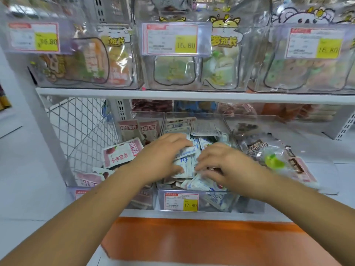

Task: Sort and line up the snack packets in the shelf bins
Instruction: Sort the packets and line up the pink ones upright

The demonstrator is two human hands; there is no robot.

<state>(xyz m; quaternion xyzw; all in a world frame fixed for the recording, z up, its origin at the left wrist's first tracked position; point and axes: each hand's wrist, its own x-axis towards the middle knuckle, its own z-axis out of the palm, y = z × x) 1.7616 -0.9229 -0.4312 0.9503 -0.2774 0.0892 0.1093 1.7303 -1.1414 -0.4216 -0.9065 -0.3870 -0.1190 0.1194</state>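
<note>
Both my hands are inside the middle clear bin point(197, 208) on the lower shelf, which holds a loose heap of white-and-blue snack packets point(185, 165). My left hand point(163, 157) lies on the pile's left side, fingers curled over a white-and-blue packet with the thumb beneath it. My right hand point(224, 164) rests on the pile's right side, fingers bent down onto the packets. The bin on the left holds pink-and-white packets point(120, 153), some standing, some tipped. The bin on the right holds dark packets with a green fruit picture point(272, 158).
A wire mesh panel point(80, 131) closes the shelf's left end. The upper shelf point(192, 94) carries clear bins with cartoon-printed bags and yellow price tags point(185, 45). A price tag point(181, 202) hangs on the middle bin's front. An orange band point(201, 240) runs below the shelf.
</note>
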